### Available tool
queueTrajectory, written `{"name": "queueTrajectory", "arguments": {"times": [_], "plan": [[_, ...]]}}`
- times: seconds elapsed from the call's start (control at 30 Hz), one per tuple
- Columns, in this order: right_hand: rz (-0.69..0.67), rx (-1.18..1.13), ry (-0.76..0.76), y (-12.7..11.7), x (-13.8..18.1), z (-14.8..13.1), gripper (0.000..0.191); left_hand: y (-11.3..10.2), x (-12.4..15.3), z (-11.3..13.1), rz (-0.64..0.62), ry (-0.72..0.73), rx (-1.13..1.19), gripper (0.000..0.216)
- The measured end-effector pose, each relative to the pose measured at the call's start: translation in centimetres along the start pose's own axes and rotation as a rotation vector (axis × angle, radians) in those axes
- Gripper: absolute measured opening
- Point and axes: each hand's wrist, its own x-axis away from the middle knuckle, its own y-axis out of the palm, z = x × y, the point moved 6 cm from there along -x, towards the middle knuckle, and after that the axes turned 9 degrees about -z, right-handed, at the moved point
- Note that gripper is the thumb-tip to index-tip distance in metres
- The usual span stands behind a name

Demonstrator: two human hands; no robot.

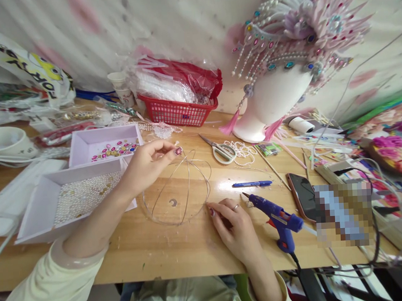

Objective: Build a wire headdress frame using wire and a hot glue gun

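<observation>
A thin wire frame [181,192] of crossing loops stands on the wooden table [179,250]. My left hand [148,164] pinches the top of the frame where the wires meet, fingers closed. My right hand [233,225] rests on the table and pinches the frame's lower right rim with thumb and forefinger. A blue glue gun [278,218] lies just to the right of my right hand.
Two lilac trays hold pearls [80,197] and coloured gems [115,149] at the left. Scissors [221,150], a blue pen [251,183], a phone [302,195], a red basket [178,111] and a beaded headdress [292,33] on a white head form surround the work spot.
</observation>
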Motion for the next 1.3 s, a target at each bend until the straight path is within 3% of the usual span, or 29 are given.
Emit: {"name": "queueTrajectory", "arguments": {"times": [0.53,0.9,1.3], "plan": [[0.056,-0.021,0.011,-0.35,0.04,0.07,0.022,-0.11,0.05,-0.05,0.015,-0.002,-0.008,0.018],[0.0,-0.027,0.002,0.09,0.25,0.19,0.027,-0.03,0.04,-0.21,0.012,0.003,-0.024,0.019],[0.032,0.022,-0.042,-0.24,0.09,-0.47,0.023,-0.01,0.1,0.27,0.016,0.063,-0.069,0.015]]}}
